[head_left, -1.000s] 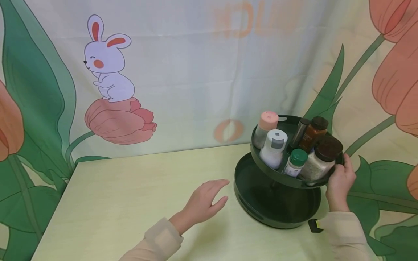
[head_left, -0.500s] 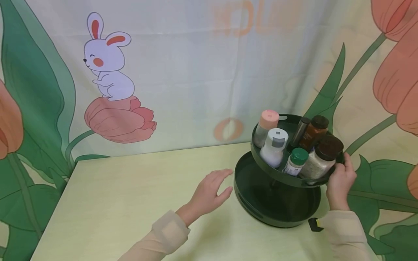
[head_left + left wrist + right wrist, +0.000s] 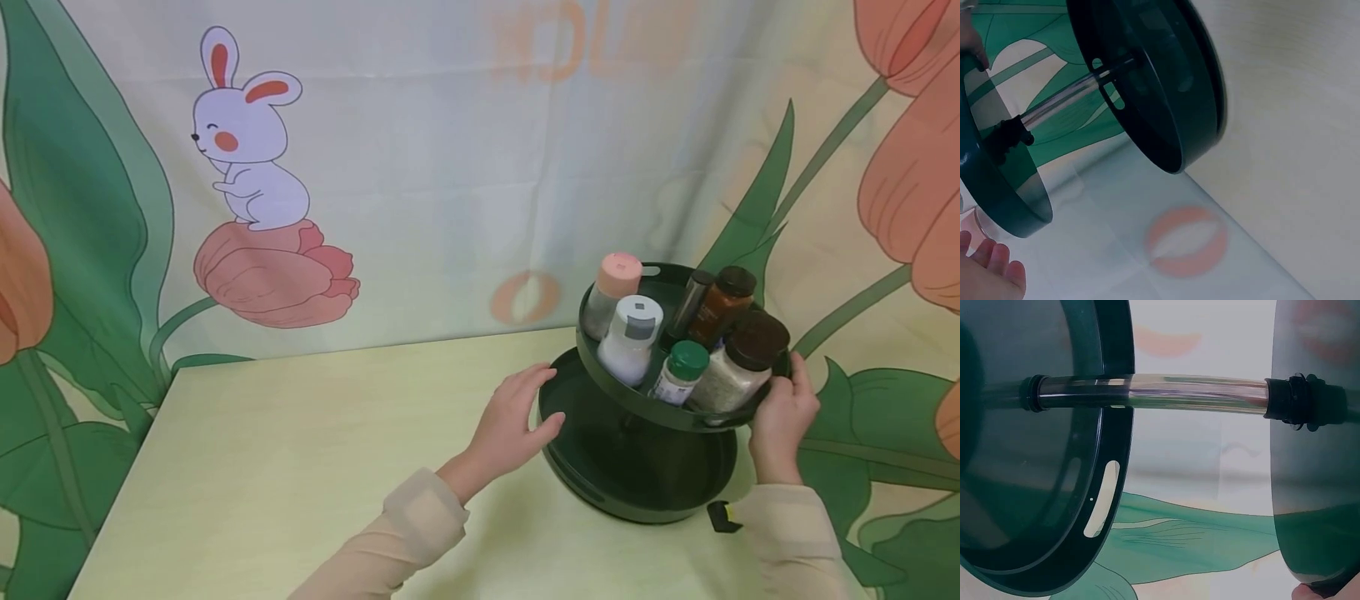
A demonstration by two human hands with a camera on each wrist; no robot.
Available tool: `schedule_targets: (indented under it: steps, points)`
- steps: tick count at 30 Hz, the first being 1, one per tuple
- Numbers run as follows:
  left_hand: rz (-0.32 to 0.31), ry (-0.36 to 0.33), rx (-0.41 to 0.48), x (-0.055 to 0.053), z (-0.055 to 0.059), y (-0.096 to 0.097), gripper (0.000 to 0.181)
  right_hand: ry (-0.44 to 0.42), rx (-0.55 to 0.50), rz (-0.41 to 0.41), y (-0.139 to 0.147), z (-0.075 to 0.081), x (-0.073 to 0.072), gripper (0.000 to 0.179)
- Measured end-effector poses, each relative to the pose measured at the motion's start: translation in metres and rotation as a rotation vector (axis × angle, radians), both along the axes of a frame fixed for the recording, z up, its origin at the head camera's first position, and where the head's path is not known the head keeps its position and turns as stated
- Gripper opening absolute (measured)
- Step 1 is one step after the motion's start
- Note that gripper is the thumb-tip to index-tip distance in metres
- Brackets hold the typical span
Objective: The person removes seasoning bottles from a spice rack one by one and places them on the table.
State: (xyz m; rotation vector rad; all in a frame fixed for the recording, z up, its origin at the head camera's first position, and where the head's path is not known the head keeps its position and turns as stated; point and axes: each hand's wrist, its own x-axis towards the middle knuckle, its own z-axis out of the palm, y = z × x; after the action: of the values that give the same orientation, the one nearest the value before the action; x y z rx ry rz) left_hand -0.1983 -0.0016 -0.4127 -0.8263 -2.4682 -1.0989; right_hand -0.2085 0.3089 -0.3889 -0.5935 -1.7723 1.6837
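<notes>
A dark green two-tier turntable organizer (image 3: 637,492) stands at the right of the table. Its upper tray (image 3: 637,407) carries several jars and bottles: a pink-capped bottle (image 3: 617,292), a white-capped bottle (image 3: 628,346), a green-capped jar (image 3: 678,375), a brown jar (image 3: 722,308) and a large dark-lidded jar (image 3: 738,367). At the upper tray's right rim, my right hand (image 3: 782,429) grips the edge. My left hand (image 3: 513,425) reaches to the lower tray's left rim, fingers spread and holding nothing. A clear post (image 3: 1197,394) joins the tiers in the right wrist view.
The pale table (image 3: 315,450) stretches to the left. A printed cloth (image 3: 420,208) with a rabbit and tulips hangs right behind the table. A small black item (image 3: 724,517) shows beside the right sleeve cuff.
My left hand has moved right and slightly up, from beside the turntable to overlapping the lower tray's left rim. My right hand and the trays have stayed put.
</notes>
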Motion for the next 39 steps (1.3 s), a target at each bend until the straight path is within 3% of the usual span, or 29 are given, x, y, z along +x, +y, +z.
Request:
schedule_targets:
  steps: [7, 17, 31, 39]
  points:
    - [-0.005, -0.111, 0.006, -0.002, 0.007, 0.014, 0.057, 0.014, -0.022, 0.0, 0.001, 0.0, -0.001, 0.048]
    - [0.007, -0.14, 0.024, -0.009, 0.022, 0.032, 0.057, 0.023, -0.009, -0.015, 0.0, -0.002, -0.002, 0.048]
    - [0.04, -0.154, 0.032, -0.018, 0.023, 0.048, 0.064, 0.082, -0.015, -0.041, -0.001, 0.0, 0.0, 0.046]
    - [0.021, -0.188, 0.007, -0.022, 0.034, 0.059, 0.069, 0.1, -0.029, -0.034, -0.001, -0.002, -0.002, 0.046]
